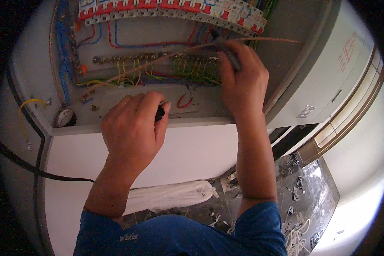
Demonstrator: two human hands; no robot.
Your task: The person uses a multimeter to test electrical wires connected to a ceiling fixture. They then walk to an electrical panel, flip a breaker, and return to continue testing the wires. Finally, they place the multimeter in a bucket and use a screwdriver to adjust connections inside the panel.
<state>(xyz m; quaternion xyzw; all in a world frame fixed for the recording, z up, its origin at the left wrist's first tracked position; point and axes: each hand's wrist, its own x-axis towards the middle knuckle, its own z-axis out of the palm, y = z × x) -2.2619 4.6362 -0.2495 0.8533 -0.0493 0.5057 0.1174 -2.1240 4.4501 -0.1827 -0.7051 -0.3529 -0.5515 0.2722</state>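
My right hand (246,77) is raised inside the open electrical cabinet, fingers closed round a dark, slim, stick-like tool (228,53). The tool's upper end points at the lower edge of the circuit breaker row (170,10); its exact kind is blurred. A copper-coloured wire (187,52) runs across the cabinet and passes by the right fingers; I cannot tell if they touch it. Lower and to the left, my left hand (134,123) is closed on a short black object (159,113), mostly hidden by the fingers. Behind both hands is a brass terminal bar (128,58) with yellow-green wires.
The grey cabinet door (315,81) stands open at the right. Blue wires (64,55) run down the left side, near a round hole (65,117). Black cable (59,176) hangs at the left. Below lie a plastic-wrapped bundle (170,196) and coiled white cable (298,239).
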